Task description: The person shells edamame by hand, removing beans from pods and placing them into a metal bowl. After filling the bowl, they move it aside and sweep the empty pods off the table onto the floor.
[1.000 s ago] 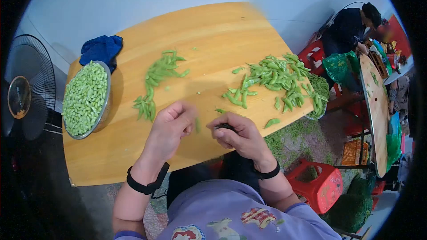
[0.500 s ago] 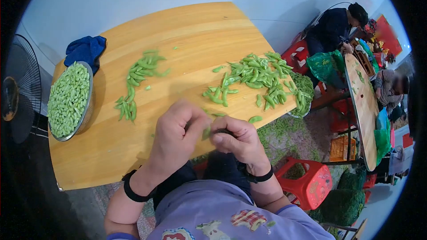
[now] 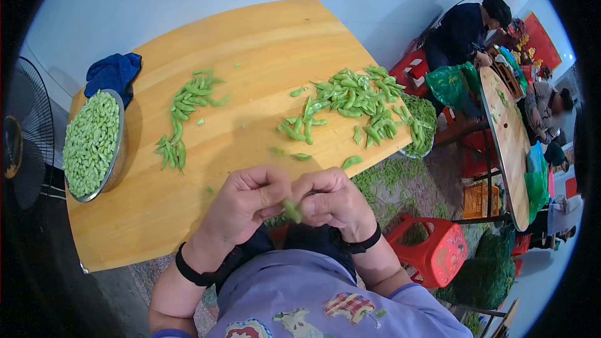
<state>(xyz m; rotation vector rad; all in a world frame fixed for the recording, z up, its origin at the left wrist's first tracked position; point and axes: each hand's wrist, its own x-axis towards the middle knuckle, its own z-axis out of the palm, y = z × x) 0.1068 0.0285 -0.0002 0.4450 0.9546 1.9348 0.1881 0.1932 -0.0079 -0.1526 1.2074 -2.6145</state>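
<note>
Just above my lap, past the table's near edge, a green soybean pod (image 3: 292,211) sits between my two hands. My left hand (image 3: 246,201) is closed in a pinch at the pod's left side. On its other side, my right hand (image 3: 333,205) has thumb and curled fingers closed on it. Loose pods lie in a heap (image 3: 354,97) at the table's right side, and a curved row of pods (image 3: 188,101) lies left of centre. At far left, shelled green beans (image 3: 92,141) fill a metal bowl (image 3: 121,131).
The wooden table (image 3: 250,44) holds a dark blue cloth (image 3: 113,76). A fan (image 3: 25,131) stands left. Right are a container of pods (image 3: 421,126), a red stool (image 3: 432,253) and pod litter on the floor. Beyond, people sit by another table (image 3: 506,144).
My left hand has come down and closer to my right hand. The pod between them shows more clearly now. The whole view has shifted slightly.
</note>
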